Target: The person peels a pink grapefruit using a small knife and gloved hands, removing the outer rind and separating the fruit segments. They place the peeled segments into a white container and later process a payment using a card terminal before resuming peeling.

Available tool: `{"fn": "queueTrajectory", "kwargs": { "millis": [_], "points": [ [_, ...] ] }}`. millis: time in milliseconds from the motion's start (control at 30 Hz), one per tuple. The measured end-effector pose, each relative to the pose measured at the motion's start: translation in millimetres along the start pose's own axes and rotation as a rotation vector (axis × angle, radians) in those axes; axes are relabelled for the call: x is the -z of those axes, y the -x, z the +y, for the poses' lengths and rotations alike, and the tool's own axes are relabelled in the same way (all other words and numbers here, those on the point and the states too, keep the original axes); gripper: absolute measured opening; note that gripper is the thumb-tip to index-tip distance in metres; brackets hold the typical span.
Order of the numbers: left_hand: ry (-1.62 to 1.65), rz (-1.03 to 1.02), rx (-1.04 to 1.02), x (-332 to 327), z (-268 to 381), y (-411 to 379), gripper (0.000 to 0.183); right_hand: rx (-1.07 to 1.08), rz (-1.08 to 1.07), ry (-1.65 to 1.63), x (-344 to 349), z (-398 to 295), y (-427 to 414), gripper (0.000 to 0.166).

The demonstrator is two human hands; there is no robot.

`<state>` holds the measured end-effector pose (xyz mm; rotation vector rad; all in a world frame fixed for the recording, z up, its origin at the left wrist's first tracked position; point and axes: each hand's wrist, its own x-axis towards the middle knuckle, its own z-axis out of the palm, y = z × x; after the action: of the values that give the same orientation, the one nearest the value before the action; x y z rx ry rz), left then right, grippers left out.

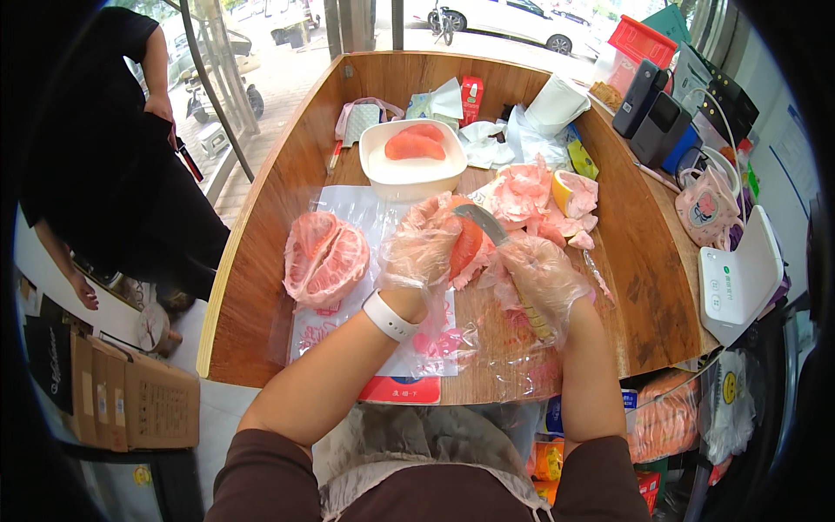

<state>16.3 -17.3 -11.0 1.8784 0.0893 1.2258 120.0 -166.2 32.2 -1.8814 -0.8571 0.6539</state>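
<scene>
My left hand [421,245], in a clear plastic glove, holds a piece of red pomelo [465,245] with pith and membrane hanging off it. In my gloved right hand [541,277] is a knife with a curved metal blade [481,220]; its tip touches the top of the piece. A large peeled part of the pomelo [326,260] rests on a plastic bag to the left. Beyond my hands, a white plastic container [413,185] holds red pomelo flesh [415,142]. Rind and membrane scraps [522,196] are heaped to the right of it.
Raised wooden sides [261,215] enclose the tabletop. A paper roll [558,104], tissues [486,143] and a red carton [471,100] stand at the back. Power banks [659,130] and a white payment device [740,277] sit on the right ledge. A person in black [124,156] stands at left.
</scene>
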Motion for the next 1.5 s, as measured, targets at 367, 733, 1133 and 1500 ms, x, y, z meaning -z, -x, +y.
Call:
{"fn": "queueTrajectory", "kwargs": {
  "millis": [367, 733, 1133, 1500],
  "points": [
    [-0.160, -0.015, -0.016, -1.5, -0.3, -3.1, 0.046, -0.084, -0.062, -0.006, 0.4, -6.1, -0.4, 0.016],
    [0.035, -0.079, 0.093, 6.5, 7.7, -1.3, 0.044, 0.027, -0.047, -0.078, 0.3, 0.8, 1.5, 0.019],
    [0.419, -0.056, 0.312, 7.0, 7.1, -1.5, 0.038, -0.113, -0.077, 0.123, 6.8, -17.2, 6.4, 0.019],
    [1.039, 0.004, 0.649, 11.6, 8.3, -6.2, 0.033, 0.068, 0.044, -0.163, 12.6, -6.4, 3.5, 0.017]
  ]
}}
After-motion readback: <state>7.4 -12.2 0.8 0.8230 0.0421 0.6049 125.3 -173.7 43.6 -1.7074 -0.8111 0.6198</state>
